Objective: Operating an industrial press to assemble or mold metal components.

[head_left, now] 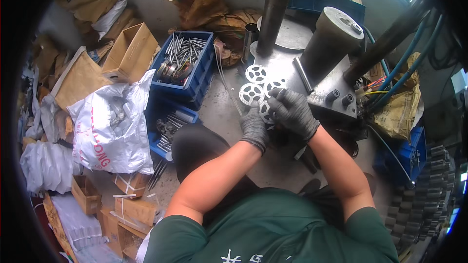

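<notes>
Both my hands wear dark grey gloves and meet over a round white spoked disc (266, 111) at the edge of a metal press table (282, 63). My left hand (254, 125) grips the disc from the left and below. My right hand (291, 112) closes over it from the right. Two more spoked discs lie just beyond them on the table, one (256, 73) further back and one (251, 93) nearer. A third disc (274, 86) is partly hidden by my right hand's fingers.
A dark vertical column (274, 9) and a grey cylinder (330, 39) rise from the press table. Blue crates of metal rods (185, 58) stand to the left, beside a white plastic bag (112, 126) and cardboard boxes (129, 51). Stacked gears (419, 199) sit at right.
</notes>
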The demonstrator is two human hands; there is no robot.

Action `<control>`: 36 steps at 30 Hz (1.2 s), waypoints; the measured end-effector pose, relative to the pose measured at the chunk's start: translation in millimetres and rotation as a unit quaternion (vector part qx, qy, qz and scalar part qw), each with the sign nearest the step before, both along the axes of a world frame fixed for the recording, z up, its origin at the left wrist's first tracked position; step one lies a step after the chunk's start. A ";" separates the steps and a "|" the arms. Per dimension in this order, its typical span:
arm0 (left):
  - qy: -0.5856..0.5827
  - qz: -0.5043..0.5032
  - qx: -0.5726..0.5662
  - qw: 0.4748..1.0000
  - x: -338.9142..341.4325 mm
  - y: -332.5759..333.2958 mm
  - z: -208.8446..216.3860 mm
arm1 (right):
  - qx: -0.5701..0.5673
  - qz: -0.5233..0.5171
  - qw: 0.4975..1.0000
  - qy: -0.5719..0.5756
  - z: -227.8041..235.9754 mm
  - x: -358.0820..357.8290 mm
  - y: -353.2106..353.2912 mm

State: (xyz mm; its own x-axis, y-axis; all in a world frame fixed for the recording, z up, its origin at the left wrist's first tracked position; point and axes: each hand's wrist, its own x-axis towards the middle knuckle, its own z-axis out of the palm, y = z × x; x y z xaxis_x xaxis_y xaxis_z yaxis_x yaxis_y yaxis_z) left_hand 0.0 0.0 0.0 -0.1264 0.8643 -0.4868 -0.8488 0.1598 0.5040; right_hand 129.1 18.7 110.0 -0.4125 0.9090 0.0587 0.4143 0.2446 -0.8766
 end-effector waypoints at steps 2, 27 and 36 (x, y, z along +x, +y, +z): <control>0.043 0.019 -0.044 0.998 -4.8 -4.5 12.7 | 0.327 0.045 0.940 -0.087 -15.1 -1.8 4.2; 0.835 -0.069 0.064 0.542 -64.4 83.1 73.0 | -0.259 0.001 0.948 0.184 2.7 -0.9 -6.4; 0.866 -0.323 0.151 0.351 -32.3 110.5 93.2 | -0.293 0.044 0.907 0.298 -12.9 -5.2 -5.7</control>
